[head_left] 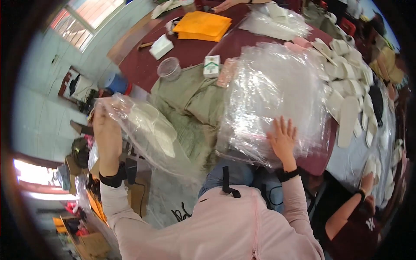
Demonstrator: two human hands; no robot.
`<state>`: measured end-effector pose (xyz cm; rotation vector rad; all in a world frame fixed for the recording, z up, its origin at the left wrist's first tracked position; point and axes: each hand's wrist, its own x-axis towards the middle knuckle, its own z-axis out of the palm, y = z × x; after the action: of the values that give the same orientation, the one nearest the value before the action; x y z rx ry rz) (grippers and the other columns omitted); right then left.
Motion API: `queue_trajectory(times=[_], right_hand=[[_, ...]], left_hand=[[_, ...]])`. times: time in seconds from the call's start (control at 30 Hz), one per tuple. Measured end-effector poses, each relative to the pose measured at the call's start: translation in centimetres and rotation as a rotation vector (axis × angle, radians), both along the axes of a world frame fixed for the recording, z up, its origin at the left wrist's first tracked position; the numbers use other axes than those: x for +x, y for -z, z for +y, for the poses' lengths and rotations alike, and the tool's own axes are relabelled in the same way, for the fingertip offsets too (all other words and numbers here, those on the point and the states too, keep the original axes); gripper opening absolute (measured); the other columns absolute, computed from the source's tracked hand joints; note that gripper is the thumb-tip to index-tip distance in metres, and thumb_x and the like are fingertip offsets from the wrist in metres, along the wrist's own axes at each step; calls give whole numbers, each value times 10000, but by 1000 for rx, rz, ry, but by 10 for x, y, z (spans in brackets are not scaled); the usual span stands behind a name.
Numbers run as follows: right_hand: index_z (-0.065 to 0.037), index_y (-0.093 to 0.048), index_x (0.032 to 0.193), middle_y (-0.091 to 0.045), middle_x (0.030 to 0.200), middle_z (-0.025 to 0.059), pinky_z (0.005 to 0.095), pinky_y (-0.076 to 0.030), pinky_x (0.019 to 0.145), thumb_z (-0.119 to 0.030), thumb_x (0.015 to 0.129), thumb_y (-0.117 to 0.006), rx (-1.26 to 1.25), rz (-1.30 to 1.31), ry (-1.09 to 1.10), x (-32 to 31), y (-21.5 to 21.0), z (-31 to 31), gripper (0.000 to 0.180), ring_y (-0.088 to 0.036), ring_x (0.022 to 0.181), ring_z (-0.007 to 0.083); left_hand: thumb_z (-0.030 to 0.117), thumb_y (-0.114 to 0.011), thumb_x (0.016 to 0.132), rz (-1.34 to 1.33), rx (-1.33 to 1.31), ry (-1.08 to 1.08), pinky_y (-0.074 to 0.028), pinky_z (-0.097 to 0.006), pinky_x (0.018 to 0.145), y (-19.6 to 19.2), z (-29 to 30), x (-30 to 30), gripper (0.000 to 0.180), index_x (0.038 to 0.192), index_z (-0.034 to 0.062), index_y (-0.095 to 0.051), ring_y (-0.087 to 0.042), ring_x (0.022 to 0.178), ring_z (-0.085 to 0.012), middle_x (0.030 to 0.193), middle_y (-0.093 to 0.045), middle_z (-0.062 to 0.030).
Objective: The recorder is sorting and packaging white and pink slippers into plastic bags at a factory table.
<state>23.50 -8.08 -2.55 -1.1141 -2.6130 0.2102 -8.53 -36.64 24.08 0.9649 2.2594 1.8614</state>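
Note:
My left hand (107, 130) is raised at the left, its fingers closed on the top edge of a clear plastic bag (130, 110). Inside that bag lies a pair of off-white slippers (158, 128), hanging beside the table edge. My right hand (284, 141) rests flat with its fingers spread on a thick stack of clear plastic bags (268, 95) in front of me. Between the two hands a crumpled olive-green cloth (190, 93) covers part of the table.
Yellow-orange envelopes (201, 26), a round clear tub (169, 69) and a small white box (212, 66) sit on the dark red table (138, 65). Loose off-white slippers (349, 106) pile at the right. Another person's arm (346, 212) reaches in at lower right; a hand (227, 4) shows at the top.

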Motion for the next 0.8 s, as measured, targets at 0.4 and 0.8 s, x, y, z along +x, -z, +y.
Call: queue_trajectory(times=[0.4,0.8], right_hand=[[-6,-266,1430,-313,1460,206,401,-225,1111,-231,678,-818,-820,405,-438,-31,-134,-77,959,-247,1376,351],[-51,-568,1195,-615,1145,188,368,-518,789,-109,700,-716,-513,244,-507,-87,-88,-133,519,-631,959,369]], left_hand=[[193,-460,983,-123,-260,44,-425,-256,872,99,-39,47,227,1041,22,-597,-565,961,-123,997,-634,-35],[65,-558,901,-908,62,904,-426,-364,947,135,-14,60,190,1088,39,-580,-593,1017,-228,1028,-647,-129]])
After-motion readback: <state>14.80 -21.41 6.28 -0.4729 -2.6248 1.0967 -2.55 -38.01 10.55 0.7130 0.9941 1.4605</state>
